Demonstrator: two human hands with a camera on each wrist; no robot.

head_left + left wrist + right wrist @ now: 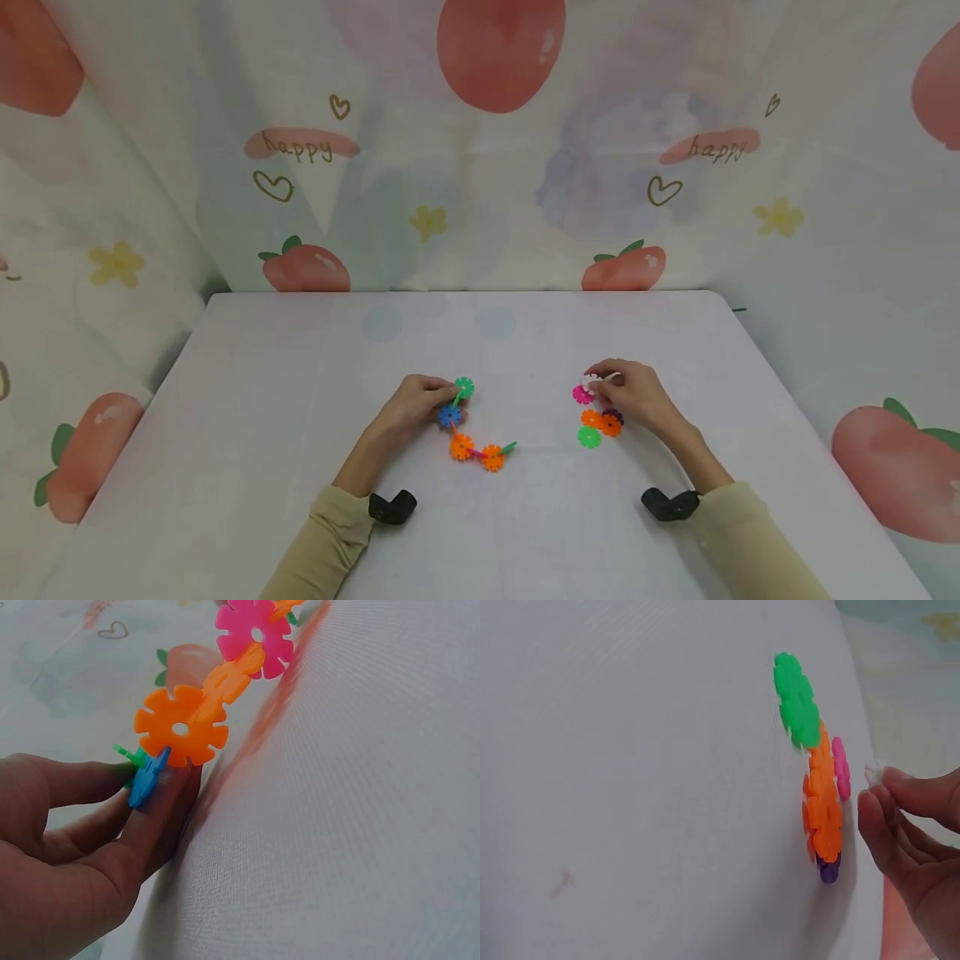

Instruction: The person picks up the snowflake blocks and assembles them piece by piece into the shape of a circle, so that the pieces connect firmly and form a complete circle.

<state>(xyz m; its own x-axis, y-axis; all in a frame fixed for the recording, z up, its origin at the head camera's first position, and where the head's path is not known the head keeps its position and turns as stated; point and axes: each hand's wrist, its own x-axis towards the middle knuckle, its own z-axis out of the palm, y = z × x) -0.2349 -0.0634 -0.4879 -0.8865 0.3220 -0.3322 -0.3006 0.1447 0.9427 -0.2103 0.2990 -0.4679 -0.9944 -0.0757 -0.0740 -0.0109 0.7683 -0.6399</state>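
My left hand [408,407] pinches one end of a linked chain of notched snowflake discs [461,448]. In the left wrist view, its thumb and fingers are at the blue disc [147,780] and a green one, while orange discs [159,726] and a pink disc [232,630] extend away. To the right, my right hand [641,395] pinches a white snowflake disc [592,382] between thumb and fingers, above the loose pieces. In the right wrist view the white disc [874,772] shows only partly past the fingertips.
Near the right hand lie loose discs: pink [581,395], green [588,437], dark purple [617,414] and orange [591,418]. They rest on a white-covered table [300,350]. A printed curtain [480,192] stands behind its back edge.
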